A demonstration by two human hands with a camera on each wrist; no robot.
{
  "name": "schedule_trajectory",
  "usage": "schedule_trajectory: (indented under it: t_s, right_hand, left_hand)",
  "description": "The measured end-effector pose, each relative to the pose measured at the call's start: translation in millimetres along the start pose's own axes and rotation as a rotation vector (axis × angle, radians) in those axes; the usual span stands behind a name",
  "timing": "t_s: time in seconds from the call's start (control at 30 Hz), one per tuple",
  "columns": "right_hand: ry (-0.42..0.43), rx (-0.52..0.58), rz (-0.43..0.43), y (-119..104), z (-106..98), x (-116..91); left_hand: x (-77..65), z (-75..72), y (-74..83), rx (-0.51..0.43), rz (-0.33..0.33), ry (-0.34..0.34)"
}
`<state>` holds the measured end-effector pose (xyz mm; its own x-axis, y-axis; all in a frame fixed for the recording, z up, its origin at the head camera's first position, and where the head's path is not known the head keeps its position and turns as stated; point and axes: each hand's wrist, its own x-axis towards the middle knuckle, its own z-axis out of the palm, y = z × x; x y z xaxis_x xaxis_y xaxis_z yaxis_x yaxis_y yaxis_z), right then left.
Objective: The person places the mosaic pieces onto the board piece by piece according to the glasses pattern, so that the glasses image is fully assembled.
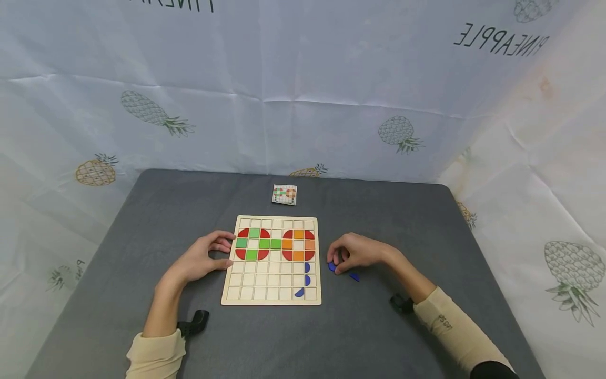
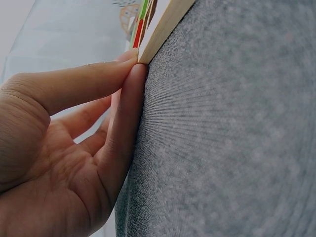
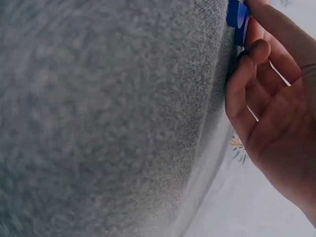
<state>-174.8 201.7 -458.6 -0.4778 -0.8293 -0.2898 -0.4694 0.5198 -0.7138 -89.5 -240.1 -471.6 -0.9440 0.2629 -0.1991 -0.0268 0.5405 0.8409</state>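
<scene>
A light wooden grid board (image 1: pixel 270 284) lies flat on the table. It bears red rounded pieces (image 1: pixel 243 255), green squares (image 1: pixel 276 243), orange squares (image 1: pixel 298 256) and several small blue rounded pieces (image 1: pixel 307 280) near its right edge. At the board's left edge, my left hand (image 1: pixel 199 259) touches the side with thumb and fingertips spread apart. Right of the board, my right hand (image 1: pixel 357 250) pinches a blue rounded piece (image 1: pixel 332 267) close over the table. Another blue piece (image 1: pixel 354 276) lies on the cloth beside that hand. In the right wrist view the blue pieces (image 3: pixel 238 14) overlap near the thumb.
A small pattern card (image 1: pixel 284 195) with a coloured design lies beyond the board. The table wears a dark grey cloth (image 1: pixel 265 342). Pineapple-printed white fabric (image 1: pixel 284 126) hangs behind and at the sides. Black wrist mounts (image 1: pixel 194 323) sit on both forearms.
</scene>
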Motion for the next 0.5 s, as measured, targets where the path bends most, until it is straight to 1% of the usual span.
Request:
schedule_trajectory:
  t_s: [0.23, 0.37, 0.5]
  right_hand:
    - [0.037, 0.056, -0.038, -3.3, 0.4, 3.8]
    - [0.078, 0.065, -0.066, -12.1, 1.5, 10.5]
    - [0.132, 0.061, -0.085, -25.9, 4.5, 22.0]
  left_hand:
    - [-0.4, 0.0, 1.3, -0.011, 0.006, -0.001]
    - [-0.7, 0.1, 1.6, -0.018, 0.018, -0.009]
    - [-0.3, -0.1, 0.5, -0.018, 0.025, -0.009]
